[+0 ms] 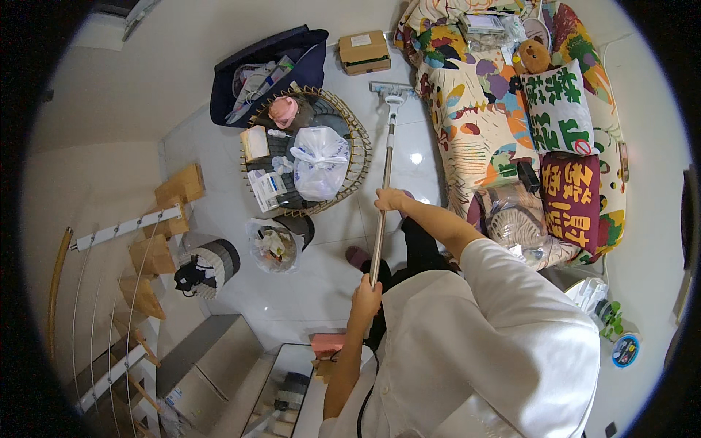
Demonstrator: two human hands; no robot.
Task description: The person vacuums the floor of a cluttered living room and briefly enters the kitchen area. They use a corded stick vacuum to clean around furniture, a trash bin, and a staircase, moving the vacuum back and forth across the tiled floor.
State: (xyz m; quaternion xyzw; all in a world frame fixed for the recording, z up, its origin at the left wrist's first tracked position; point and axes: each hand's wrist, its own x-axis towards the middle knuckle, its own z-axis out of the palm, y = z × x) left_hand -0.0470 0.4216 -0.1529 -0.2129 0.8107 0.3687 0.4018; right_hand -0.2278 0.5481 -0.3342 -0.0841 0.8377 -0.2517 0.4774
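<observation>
A flat mop with a metal pole (384,180) reaches from me toward the wall. My right hand (390,200) is closed around the middle of the pole. Lower down, near my body, my left hand (366,298) grips the pole's end. The grey mop head (391,88) lies on the pale tiled floor (342,208), between a cardboard box and the foot of a patterned sofa.
The sofa (482,120) with cushions runs along the right. To the left stand a round wire-edged table (358,148) holding bags and boxes, a lined trash bin (274,246), a basket (224,265) and stairs (153,254). A cardboard box (364,53) and navy bin (222,87) sit by the wall.
</observation>
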